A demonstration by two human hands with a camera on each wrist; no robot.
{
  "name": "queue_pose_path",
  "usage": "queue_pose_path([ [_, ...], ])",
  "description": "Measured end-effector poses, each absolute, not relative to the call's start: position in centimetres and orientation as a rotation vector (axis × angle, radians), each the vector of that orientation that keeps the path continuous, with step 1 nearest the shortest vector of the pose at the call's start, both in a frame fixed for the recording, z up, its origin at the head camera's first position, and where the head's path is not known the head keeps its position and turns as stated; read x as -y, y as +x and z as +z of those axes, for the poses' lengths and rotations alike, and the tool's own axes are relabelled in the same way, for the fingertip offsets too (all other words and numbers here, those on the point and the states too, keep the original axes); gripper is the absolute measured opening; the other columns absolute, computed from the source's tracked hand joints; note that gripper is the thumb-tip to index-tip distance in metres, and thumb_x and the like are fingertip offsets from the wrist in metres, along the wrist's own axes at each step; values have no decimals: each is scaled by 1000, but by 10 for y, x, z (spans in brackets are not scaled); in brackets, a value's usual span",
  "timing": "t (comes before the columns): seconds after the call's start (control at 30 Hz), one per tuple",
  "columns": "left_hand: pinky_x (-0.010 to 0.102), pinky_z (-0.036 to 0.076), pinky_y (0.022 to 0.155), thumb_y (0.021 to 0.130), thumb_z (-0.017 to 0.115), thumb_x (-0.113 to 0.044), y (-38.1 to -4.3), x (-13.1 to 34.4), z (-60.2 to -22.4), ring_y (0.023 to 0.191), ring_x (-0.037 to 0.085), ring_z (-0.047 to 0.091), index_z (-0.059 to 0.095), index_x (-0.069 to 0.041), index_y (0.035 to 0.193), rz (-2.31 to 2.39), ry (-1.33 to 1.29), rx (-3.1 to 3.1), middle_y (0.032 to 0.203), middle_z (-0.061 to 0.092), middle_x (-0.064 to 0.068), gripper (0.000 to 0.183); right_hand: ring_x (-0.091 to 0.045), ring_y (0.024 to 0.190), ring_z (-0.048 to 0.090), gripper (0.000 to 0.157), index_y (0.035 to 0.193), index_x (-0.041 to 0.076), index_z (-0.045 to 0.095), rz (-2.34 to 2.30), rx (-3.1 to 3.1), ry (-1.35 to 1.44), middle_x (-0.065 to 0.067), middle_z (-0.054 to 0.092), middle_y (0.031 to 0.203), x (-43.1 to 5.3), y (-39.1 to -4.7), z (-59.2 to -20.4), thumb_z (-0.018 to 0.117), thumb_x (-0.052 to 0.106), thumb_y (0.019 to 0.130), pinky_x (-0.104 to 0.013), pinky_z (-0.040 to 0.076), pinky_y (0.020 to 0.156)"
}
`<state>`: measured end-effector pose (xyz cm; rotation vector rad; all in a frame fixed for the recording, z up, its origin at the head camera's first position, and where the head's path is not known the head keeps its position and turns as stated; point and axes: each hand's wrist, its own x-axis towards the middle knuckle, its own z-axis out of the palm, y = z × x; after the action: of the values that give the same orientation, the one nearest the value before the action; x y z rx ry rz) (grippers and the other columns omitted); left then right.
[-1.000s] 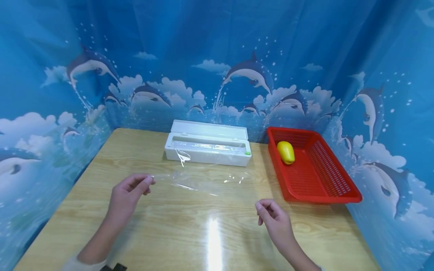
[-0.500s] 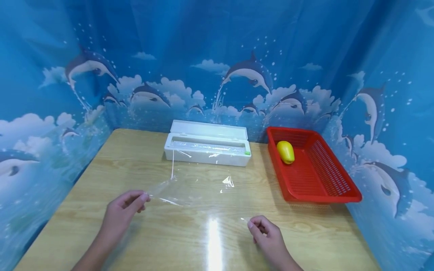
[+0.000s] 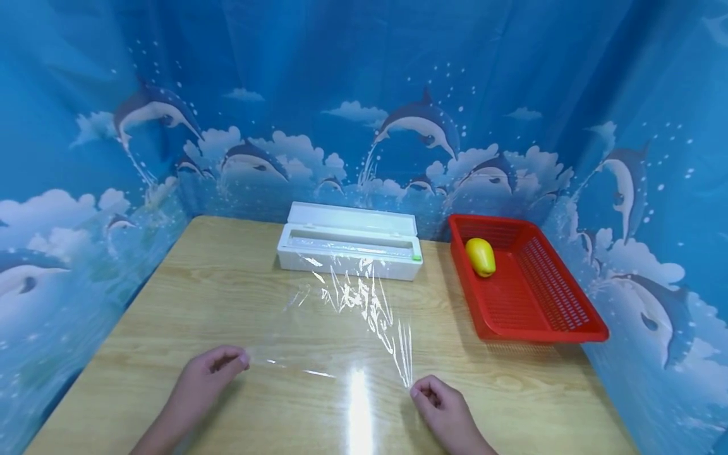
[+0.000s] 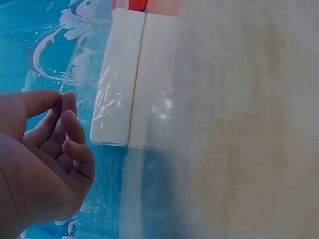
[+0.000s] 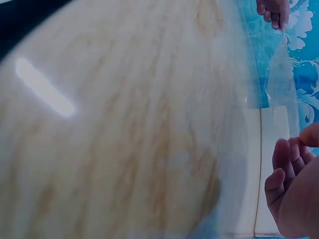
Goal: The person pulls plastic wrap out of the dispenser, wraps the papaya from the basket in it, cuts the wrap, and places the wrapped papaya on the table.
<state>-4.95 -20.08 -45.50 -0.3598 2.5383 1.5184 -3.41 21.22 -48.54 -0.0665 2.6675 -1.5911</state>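
Pinching clear film (image 3: pixel 355 298) at its near corners: left hand (image 3: pixel 212 374), right hand (image 3: pixel 441 403); likely light, limp, clingy; best held there.

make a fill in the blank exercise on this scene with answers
The red perforated plastic basket holds a smooth fruit-like object coloured ____.
The lid of the long white rectangular box is not closed but ____.
The left hand and right hand pinch thin clear plastic film; nearer the basket is the ____ hand.
Missing words: yellow, open, right.
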Motion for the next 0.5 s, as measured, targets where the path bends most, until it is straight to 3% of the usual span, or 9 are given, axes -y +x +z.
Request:
queue_pose_path([
  [0.2,28,49,76,99,64,-32,-48,203,-462,93,14,61,71,-9,114,1384,-374,-2538,104,71,1,29,-2,59,47,6,87,17,69,-1452,-2689,-51,7,52,66,-212,-33,-486,72,14,92,-20,44,57],
  [0.5,32,52,81,95,69,-30,-37,202,-477,91,11,63,73,-16,106,1254,-263,-2654,100,72,-4,18,1,62,47,7,87,22,68,-1235,-2779,-75,12,54,68,-212,-31,-492,70,22,94,-20,43,60],
])
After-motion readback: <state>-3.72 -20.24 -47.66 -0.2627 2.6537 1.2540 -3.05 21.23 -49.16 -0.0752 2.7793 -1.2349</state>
